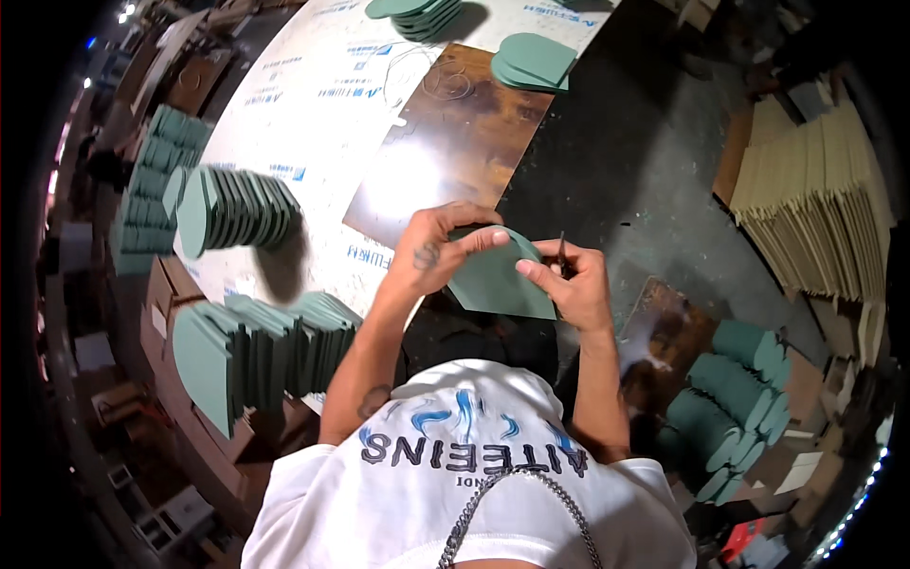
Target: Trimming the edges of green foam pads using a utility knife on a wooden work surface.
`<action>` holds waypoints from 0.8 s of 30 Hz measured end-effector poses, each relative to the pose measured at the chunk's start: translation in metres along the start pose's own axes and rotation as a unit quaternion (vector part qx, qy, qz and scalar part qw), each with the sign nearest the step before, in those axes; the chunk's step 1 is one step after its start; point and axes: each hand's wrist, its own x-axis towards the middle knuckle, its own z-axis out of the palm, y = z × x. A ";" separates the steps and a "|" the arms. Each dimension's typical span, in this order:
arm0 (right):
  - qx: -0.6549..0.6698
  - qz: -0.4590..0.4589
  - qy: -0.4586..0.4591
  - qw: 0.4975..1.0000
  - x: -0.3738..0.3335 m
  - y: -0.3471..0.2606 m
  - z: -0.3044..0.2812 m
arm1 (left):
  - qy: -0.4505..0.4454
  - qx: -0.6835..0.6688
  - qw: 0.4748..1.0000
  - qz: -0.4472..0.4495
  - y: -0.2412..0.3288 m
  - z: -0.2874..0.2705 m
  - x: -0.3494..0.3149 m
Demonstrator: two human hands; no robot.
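A flat green panel (500,283) with a rounded top edge is held up in front of my chest, past the table's near edge. My left hand (444,248) grips its upper left rim, the thumb on the near face and the fingers behind. At the right edge, my right hand (576,284) pinches the panel between thumb and fingers. A thin dark pointed tool (563,254) sticks up from the fingers of that same hand; its kind is too small to make out. Both hands are closed.
A brown glossy board (474,123) lies on the white printed table (322,114). Green panels stand there in stacks (237,211), with a small pile (533,63) at the far right. More green bundles (730,412) sit right of me, below tall tan sheets (806,204).
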 end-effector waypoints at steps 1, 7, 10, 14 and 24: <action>0.003 -0.018 0.000 1.000 -0.003 -0.010 0.000 | -0.017 -0.030 0.999 -0.039 0.013 -0.007 -0.007; 0.119 -0.007 0.030 0.992 -0.023 -0.059 0.001 | 0.081 -0.183 0.980 0.008 0.028 -0.025 -0.055; 0.131 -0.016 0.048 0.990 -0.026 -0.068 0.003 | 0.117 -0.249 0.960 0.041 0.027 -0.014 -0.072; 0.224 -0.005 0.089 0.971 -0.027 -0.074 -0.003 | 0.131 -0.364 0.922 0.026 0.006 -0.009 -0.092; 0.190 0.002 0.036 0.981 -0.043 -0.141 0.008 | 0.182 -0.194 0.931 0.251 0.082 -0.031 -0.111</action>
